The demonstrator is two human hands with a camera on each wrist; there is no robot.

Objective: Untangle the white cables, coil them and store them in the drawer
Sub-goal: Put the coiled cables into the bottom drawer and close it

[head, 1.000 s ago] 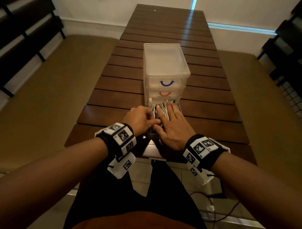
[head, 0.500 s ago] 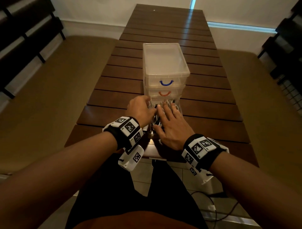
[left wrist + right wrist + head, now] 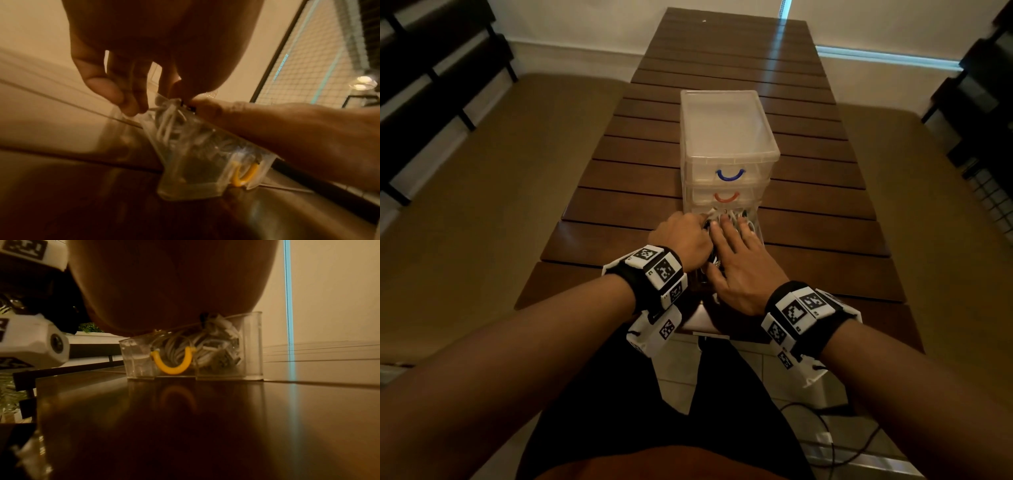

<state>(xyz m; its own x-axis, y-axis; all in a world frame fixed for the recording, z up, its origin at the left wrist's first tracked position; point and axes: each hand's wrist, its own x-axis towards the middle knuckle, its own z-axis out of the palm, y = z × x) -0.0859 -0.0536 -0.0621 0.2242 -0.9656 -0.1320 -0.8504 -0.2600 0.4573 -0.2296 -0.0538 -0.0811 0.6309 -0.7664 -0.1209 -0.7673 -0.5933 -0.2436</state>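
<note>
White cables (image 3: 216,344) lay bundled inside the clear bottom drawer (image 3: 252,344), the one with the yellow handle (image 3: 172,363), which stood pulled out toward the near edge of the wooden table (image 3: 619,205). The coils filled the drawer to its rim, and at the right side a lump of cable rose slightly above the wall. The right hand (image 3: 739,267) lay flat over the top of them, fingers straight and slightly spread, pressing the bundle down. The left hand (image 3: 681,236) sat at the drawer's left side, its fingers (image 3: 123,97) curled down at the rim; whether they pinched a strand or only pushed one in could not be told through the blur. Above the open drawer the two other drawers of the plastic chest (image 3: 726,126), with a red handle (image 3: 726,197) and a blue handle (image 3: 729,175), were shut. By the look of it the untangling and coiling were done and the cables were already stored; what seemed left was to tuck the last loops below the rim and slide the drawer home. The raised lump could catch on the frame if not held down. The chest stood along the table's middle, well back from the far edge.
</note>
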